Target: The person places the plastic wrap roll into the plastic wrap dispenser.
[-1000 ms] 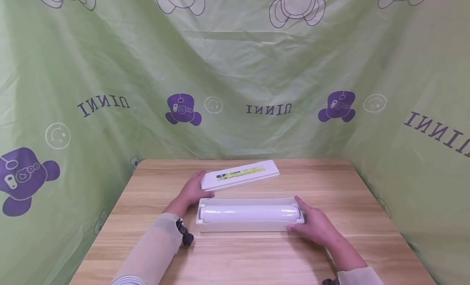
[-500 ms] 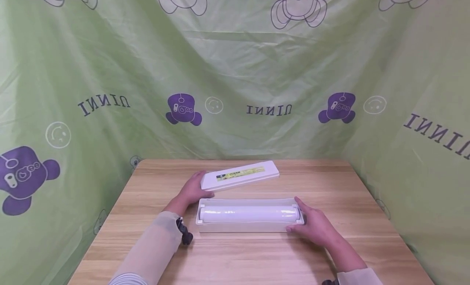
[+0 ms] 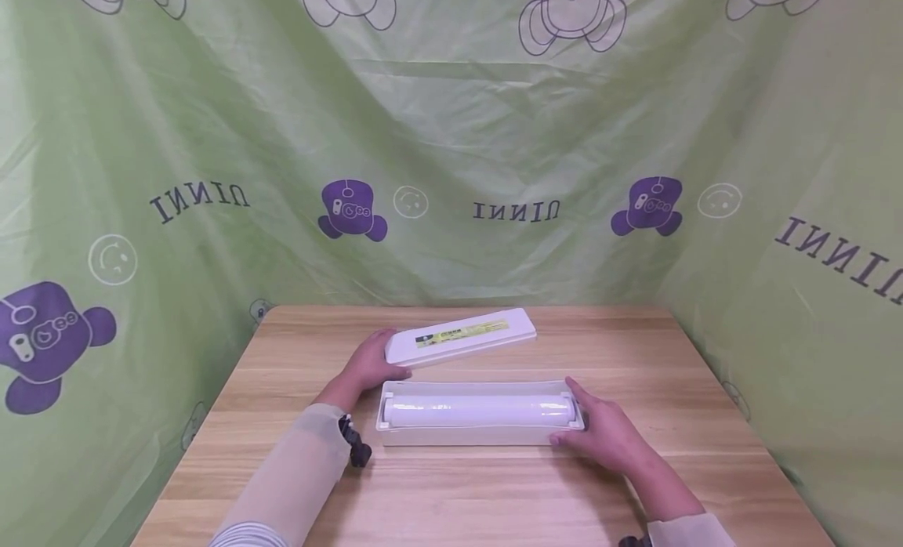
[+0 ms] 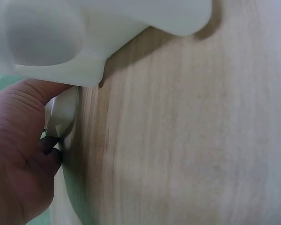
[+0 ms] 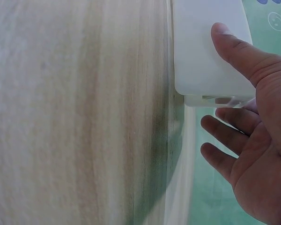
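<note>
A white cling film box (image 3: 466,436) lies lengthwise across the table, its top uncovered. Inside shows a shiny roll of cling film (image 3: 480,411). My right hand (image 3: 610,433) holds the box's right end, with the thumb on the near wall and a finger at the far corner. The right wrist view shows that thumb flat against the box (image 5: 210,51). Behind the box, slightly slanted, is its white lid (image 3: 462,337) with a yellow label. My left hand (image 3: 370,363) grips the lid's left end, thumb on the near side; the far fingers are mostly hidden.
The wooden table (image 3: 480,500) carries both pieces. A green curtain (image 3: 451,124) with purple figures hangs behind it and along both sides. A narrow strip of wood separates lid and box. A dark wrist camera (image 3: 358,451) sits close to the box's left end.
</note>
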{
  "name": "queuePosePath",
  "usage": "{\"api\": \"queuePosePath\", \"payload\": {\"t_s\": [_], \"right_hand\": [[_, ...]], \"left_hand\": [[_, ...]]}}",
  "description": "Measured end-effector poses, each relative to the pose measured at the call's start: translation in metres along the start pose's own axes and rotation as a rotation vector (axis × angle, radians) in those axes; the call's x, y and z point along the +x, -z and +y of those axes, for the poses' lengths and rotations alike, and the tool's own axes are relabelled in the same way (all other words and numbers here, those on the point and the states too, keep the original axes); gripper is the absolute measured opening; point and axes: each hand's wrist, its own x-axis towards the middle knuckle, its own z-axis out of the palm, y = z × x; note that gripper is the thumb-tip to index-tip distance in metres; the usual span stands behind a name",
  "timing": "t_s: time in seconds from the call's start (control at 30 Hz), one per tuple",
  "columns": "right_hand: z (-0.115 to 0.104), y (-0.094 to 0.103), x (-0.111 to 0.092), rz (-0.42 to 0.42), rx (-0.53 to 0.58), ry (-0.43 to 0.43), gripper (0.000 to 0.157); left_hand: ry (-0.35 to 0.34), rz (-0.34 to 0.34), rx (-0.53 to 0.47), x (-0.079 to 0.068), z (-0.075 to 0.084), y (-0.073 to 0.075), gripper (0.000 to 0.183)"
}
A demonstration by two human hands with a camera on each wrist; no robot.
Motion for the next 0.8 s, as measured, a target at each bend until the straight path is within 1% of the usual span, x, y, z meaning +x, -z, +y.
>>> {"api": "queuePosePath", "payload": {"t_s": [0.27,0.43,0.57,0.67,0.8], "right_hand": [[-0.0003,-0.0003,0.0001,-0.004,0.000,0.000,0.113],[0.0010,-0.0004,0.0000,-0.005,-0.005,0.003,0.114],[0.0010,-0.0004,-0.0002,-0.001,-0.006,0.008,0.113],[0.0004,-0.0003,-0.0003,-0.004,-0.005,0.009,0.113],[-0.0002,-0.0002,0.0002,-0.007,-0.007,0.009,0.113]], "left_hand": [[0.028,0.011,0.005,-0.0023,0.0012,0.0025,0.095],[0.001,0.028,0.025,-0.0042,0.0019,0.0043,0.092],[-0.015,0.041,0.060,-0.0057,0.0012,0.0059,0.093],[-0.016,0.044,0.079,-0.0071,0.0000,0.0068,0.095],[-0.018,0.063,0.080,-0.0084,-0.0024,0.0084,0.098]]}}
